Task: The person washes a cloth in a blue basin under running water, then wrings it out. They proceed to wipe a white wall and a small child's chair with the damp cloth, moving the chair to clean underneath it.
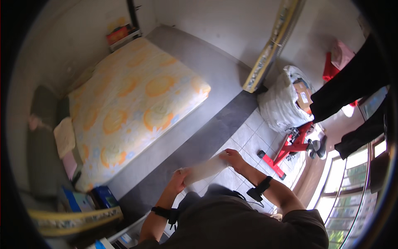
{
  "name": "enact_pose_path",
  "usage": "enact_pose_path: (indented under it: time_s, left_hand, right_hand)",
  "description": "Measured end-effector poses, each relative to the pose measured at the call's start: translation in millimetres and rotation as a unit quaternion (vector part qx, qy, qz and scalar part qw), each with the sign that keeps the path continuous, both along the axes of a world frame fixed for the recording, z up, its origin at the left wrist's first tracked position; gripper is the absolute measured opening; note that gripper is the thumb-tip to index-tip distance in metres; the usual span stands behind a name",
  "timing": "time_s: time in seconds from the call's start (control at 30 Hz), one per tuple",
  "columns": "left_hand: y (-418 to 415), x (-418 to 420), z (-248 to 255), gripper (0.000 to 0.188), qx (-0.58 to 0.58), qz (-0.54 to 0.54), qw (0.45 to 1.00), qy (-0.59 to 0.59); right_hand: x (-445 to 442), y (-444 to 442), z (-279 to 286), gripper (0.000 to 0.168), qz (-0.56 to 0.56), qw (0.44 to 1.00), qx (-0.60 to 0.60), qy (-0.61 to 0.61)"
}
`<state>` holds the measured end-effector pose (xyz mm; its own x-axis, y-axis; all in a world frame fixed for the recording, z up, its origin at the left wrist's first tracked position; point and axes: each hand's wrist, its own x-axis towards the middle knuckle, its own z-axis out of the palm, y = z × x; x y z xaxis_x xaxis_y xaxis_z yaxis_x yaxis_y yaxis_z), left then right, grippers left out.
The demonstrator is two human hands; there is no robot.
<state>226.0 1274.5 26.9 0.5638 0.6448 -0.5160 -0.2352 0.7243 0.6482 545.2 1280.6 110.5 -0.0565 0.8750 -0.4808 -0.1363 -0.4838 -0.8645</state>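
Note:
A pale, flat strip of thin material point(205, 169), possibly cloth or plastic, stretches between my two hands in front of my body. My left hand point(179, 180) grips its left end, and my right hand point(234, 159) holds the other end between thumb and fingers. Blur hides what the strip is made of. Each of my wrists wears a black strap with a small device. Below the strip lie dark flooring point(183, 152) and light floor tiles point(239, 137).
A bed with an orange-flowered sheet point(133, 102) stands to the left. On the right are a white woven sack point(273, 102) holding cardboard boxes, a red exercise bike point(290, 147), and hanging dark clothes point(348, 81). A yellow patterned door frame point(262, 62) rises beyond.

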Motion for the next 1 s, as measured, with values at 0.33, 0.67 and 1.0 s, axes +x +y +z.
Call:
enact_pose_path:
  time_s: [0.33, 0.67, 1.0]
  left_hand:
    - [228.6, 98.1, 26.6, 0.057, -0.070, -0.006, 0.990, 0.125]
    - [458.9, 245.1, 83.3, 0.058, 0.376, -0.299, 0.791, 0.379]
    - [611.3, 385.3, 102.3, 0.055, 0.508, -0.398, 0.619, 0.449]
  right_hand:
    - [98.9, 124.1, -20.5, 0.019, -0.131, 0.989, 0.050, 0.047]
    - [238.9, 330.9, -74.0, 0.031, 0.075, 0.977, 0.147, -0.136]
    - [345.6, 444.0, -45.5, 0.035, -0.047, 0.999, 0.008, -0.002]
